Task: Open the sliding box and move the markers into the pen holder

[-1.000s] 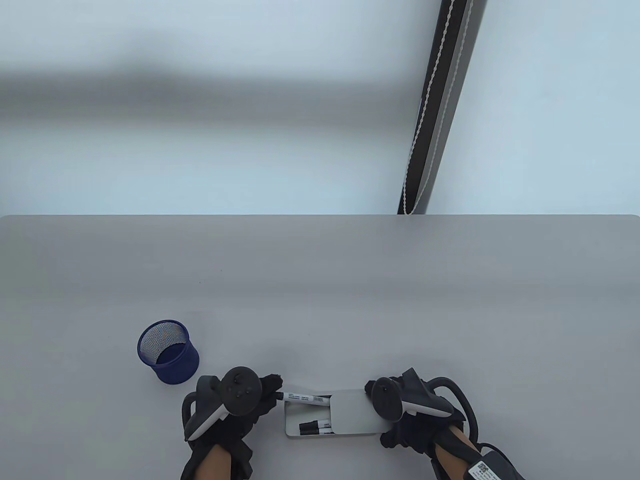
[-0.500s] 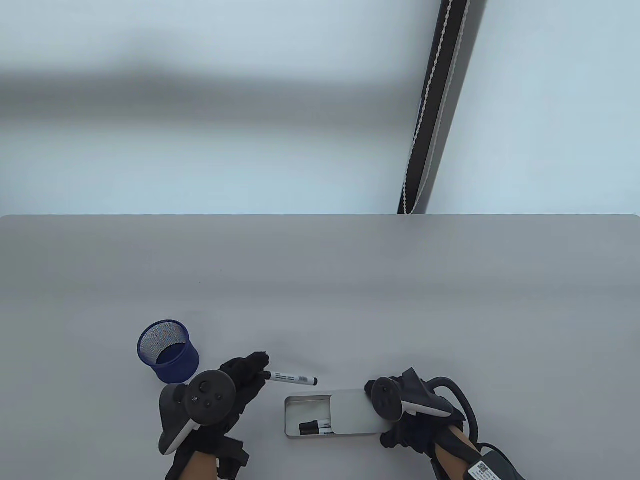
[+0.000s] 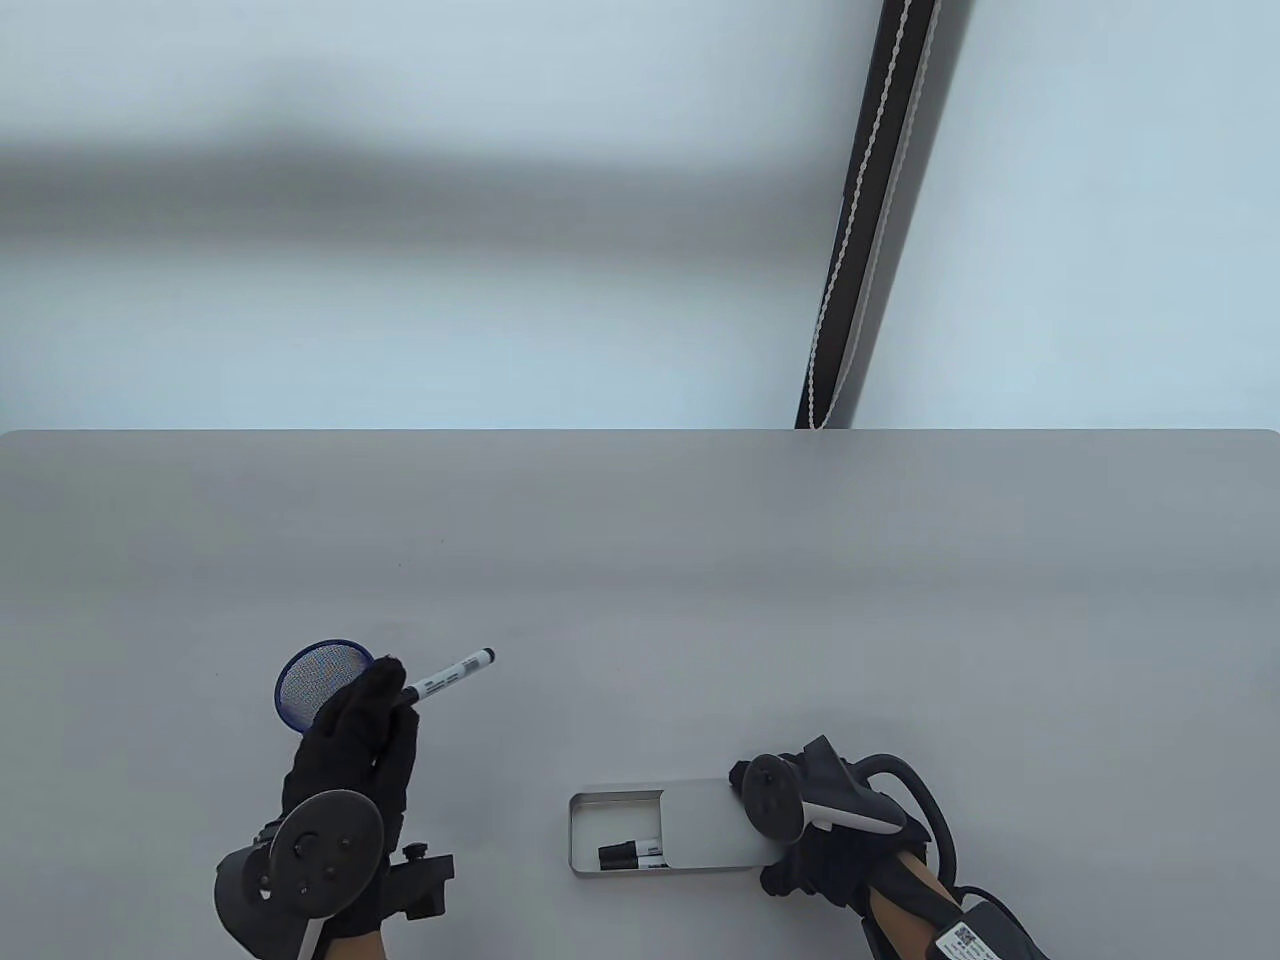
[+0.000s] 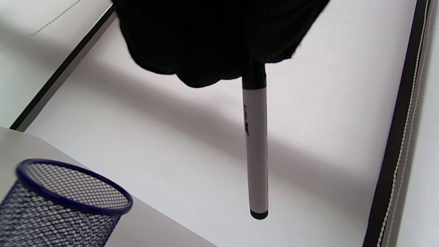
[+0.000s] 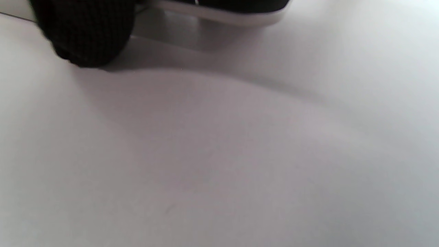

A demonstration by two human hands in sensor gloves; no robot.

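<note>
One holder point(image 3: 325, 680) is being overlapped by the left hand point(image 3: 350, 745), in whose curled fingers one marker point(image 3: 452, 673) is being pinched, raised beside the rim. One box point(image 3: 665, 825), half open, is being steadied by the right hand point(image 3: 825, 850); its grip cannot be told. Two markers point(image 3: 632, 854) are being kept inside.

The light is soft, cool and even, without glare. A wide blurred shadow band crosses the wall point(image 3: 400, 190) in the table view. The table point(image 3: 700, 560) shows only faint shadows. The right wrist view is dim and out of focus. In the left wrist view, the marker point(image 4: 255, 147) is sharp.
</note>
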